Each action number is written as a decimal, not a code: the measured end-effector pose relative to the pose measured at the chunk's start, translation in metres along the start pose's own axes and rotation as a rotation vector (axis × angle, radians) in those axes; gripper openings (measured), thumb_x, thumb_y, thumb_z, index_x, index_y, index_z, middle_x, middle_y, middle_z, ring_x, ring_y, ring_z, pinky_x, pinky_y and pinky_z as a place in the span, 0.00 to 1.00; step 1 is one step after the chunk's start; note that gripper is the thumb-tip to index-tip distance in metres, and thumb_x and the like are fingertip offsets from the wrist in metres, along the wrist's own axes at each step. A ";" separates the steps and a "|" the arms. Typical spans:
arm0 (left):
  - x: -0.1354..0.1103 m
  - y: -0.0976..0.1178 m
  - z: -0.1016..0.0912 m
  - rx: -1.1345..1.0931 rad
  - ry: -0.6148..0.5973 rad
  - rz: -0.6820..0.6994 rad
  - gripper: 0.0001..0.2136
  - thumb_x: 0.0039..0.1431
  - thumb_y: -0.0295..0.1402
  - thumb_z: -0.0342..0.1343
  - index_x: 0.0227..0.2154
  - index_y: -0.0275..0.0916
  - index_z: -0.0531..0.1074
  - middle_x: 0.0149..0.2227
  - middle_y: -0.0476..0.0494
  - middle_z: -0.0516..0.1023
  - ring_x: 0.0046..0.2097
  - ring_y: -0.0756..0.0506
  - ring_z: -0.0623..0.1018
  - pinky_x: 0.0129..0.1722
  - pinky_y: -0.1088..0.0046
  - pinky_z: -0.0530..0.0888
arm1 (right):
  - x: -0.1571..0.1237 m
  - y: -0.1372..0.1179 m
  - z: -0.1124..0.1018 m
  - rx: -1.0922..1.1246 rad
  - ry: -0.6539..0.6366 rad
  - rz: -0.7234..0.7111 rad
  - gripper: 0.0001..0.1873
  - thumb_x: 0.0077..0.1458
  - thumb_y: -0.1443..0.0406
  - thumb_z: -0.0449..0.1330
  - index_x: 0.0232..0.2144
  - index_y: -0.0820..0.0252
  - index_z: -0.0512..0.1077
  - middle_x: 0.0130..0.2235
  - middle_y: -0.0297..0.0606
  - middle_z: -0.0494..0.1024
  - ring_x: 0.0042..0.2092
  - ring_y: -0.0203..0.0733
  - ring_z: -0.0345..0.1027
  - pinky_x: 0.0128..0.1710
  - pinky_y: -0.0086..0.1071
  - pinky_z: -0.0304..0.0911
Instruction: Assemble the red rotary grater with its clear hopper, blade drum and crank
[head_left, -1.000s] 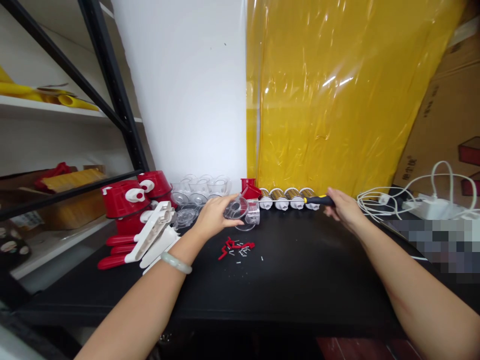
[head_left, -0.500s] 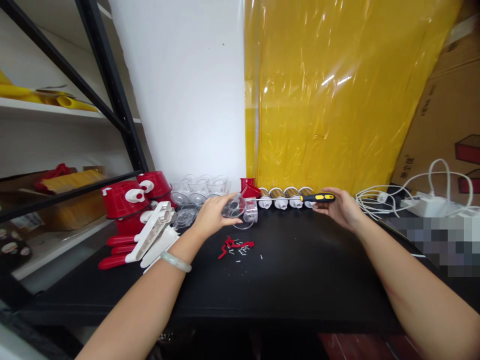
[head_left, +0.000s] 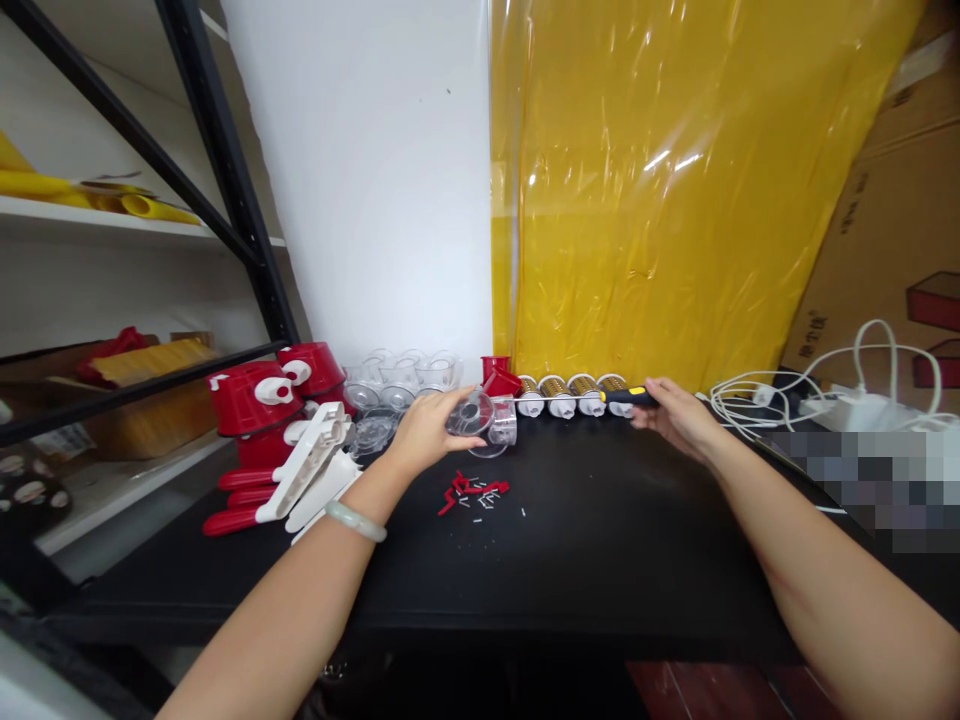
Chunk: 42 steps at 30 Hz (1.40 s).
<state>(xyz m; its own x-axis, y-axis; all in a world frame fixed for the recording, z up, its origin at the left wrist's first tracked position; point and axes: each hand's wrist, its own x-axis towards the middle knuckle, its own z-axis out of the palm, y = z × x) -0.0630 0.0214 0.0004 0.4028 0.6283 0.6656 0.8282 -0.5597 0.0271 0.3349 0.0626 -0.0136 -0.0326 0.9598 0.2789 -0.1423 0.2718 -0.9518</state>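
Closest to us on the black table [head_left: 600, 570], a small scatter of red pieces [head_left: 469, 488] and metal bits resembling screws [head_left: 488, 497] is lying loose, one bit sitting apart to the right; we are counting all of these as unused.

Just beyond the scatter, our left grip [head_left: 431, 432] is pinching a clear housing [head_left: 480, 415], the thumb pressing on the near side and the fingers reaching over the far side. To the right, our right grip [head_left: 671, 412] is closing its fingers around the handle of a screwdriver [head_left: 624, 396], whose shaft is pointing left at the housing's end. We are judging that work on this one housing is under way and unfinished; we cannot tell whether the tip is engaging a screw.

On the left, white handles [head_left: 300, 470] with red ends are lying in a pile, joined to nothing that we are seeing. Farther back, red bodies [head_left: 251, 395] are standing stacked, more clear parts [head_left: 409, 370] are waiting behind our left grip, and a red cup [head_left: 499, 378] is sitting beside four grater drums [head_left: 559, 395] in a row. No complete unit is showing, so most of the joining is seemingly remaining.
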 end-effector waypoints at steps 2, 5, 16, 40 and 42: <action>0.000 0.000 0.000 -0.002 0.001 0.010 0.38 0.45 0.54 0.64 0.58 0.43 0.63 0.46 0.38 0.77 0.46 0.38 0.75 0.48 0.59 0.69 | 0.001 0.001 -0.001 -0.138 0.050 -0.002 0.19 0.53 0.47 0.57 0.24 0.54 0.62 0.12 0.26 0.62 0.14 0.33 0.56 0.25 0.34 0.68; 0.000 0.000 0.000 -0.003 0.006 0.016 0.38 0.45 0.54 0.63 0.58 0.44 0.63 0.47 0.39 0.77 0.47 0.38 0.75 0.49 0.59 0.68 | 0.002 0.000 -0.001 -0.062 0.065 0.080 0.20 0.55 0.46 0.53 0.25 0.55 0.63 0.15 0.30 0.69 0.17 0.36 0.65 0.24 0.33 0.68; 0.000 0.002 -0.001 0.012 0.001 0.009 0.37 0.46 0.53 0.63 0.58 0.43 0.63 0.47 0.39 0.77 0.46 0.38 0.76 0.48 0.60 0.68 | 0.005 0.003 -0.005 -0.099 0.055 0.094 0.22 0.57 0.46 0.50 0.23 0.54 0.65 0.12 0.30 0.65 0.15 0.36 0.61 0.25 0.36 0.69; -0.001 0.000 0.000 -0.003 0.001 0.007 0.38 0.46 0.54 0.63 0.58 0.44 0.62 0.48 0.39 0.76 0.48 0.37 0.75 0.49 0.59 0.69 | 0.004 0.002 -0.007 -0.038 0.018 0.091 0.22 0.54 0.44 0.52 0.25 0.54 0.65 0.16 0.33 0.71 0.17 0.37 0.64 0.27 0.38 0.71; -0.001 -0.001 0.001 0.000 0.002 0.006 0.38 0.46 0.54 0.63 0.58 0.42 0.62 0.47 0.38 0.77 0.48 0.37 0.76 0.48 0.60 0.69 | 0.003 -0.001 -0.005 0.111 -0.051 0.067 0.14 0.51 0.51 0.59 0.33 0.52 0.66 0.29 0.33 0.79 0.28 0.41 0.74 0.32 0.39 0.72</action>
<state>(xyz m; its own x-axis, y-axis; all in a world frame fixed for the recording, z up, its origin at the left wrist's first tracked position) -0.0640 0.0218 -0.0007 0.4072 0.6235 0.6674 0.8256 -0.5638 0.0230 0.3400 0.0651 -0.0123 -0.0959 0.9698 0.2243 -0.2469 0.1951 -0.9492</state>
